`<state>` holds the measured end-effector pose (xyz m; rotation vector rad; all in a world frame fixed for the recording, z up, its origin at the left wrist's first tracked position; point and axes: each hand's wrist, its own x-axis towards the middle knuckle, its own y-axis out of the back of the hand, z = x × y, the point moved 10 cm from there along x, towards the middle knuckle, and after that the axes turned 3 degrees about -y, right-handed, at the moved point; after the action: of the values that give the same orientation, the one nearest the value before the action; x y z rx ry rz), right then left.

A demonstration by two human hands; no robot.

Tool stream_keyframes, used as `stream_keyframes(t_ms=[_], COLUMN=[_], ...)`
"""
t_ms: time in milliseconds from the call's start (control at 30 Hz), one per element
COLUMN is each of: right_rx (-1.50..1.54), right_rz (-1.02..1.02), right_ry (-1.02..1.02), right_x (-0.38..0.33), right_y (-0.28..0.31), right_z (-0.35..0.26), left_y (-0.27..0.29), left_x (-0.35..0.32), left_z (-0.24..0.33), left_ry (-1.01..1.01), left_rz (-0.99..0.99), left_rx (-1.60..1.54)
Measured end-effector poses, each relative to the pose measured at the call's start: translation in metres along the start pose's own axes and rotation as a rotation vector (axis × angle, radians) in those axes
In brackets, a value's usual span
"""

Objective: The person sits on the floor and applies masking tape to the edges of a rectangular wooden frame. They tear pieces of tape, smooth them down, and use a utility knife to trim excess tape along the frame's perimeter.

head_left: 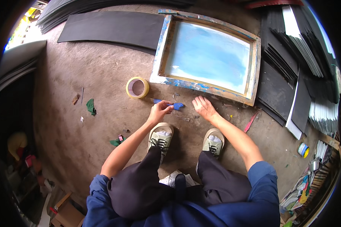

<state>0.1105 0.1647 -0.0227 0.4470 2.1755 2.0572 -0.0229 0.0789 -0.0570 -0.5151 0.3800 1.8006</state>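
Left hand (159, 110) fingers pinched shut on a blue tape strip (169, 104) lying on the concrete floor (102, 75), long axis left-right, parallel to the near edge of the wooden screen-printing frame (210, 53). Right hand (204, 108) spread flat on floor, holding nothing. Yellow tape roll (137, 87) just left.

Both hands low: L (159, 109) pinching, R (203, 107) flat
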Motion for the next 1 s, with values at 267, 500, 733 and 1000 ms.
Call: stream_keyframes(t_ms=[267,500,733,1000], right_rx=[-0.037,0.087,0.333,0.624], right_rz=[0.067,-0.089,0.184,0.173], right_ry=[0.142,-0.03,-0.405,-0.947], right_x=[-0.026,-0.048,-0.06,-0.124], right_y=[0.005,0.019,0.102,0.102], right_z=[-0.018,-0.014,0.031,0.104], left_y=[0.0,0.028,0.069,0.062], left_x=[0.004,0.011,0.003,0.018], left_z=[-0.003,0.014,0.034,0.049], left_ry=[-0.004,-0.13,-0.167,-0.145], left_rz=[-0.061,0.071,0.255,0.259], left_rx=[-0.037,-0.045,-0.066,-0.094])
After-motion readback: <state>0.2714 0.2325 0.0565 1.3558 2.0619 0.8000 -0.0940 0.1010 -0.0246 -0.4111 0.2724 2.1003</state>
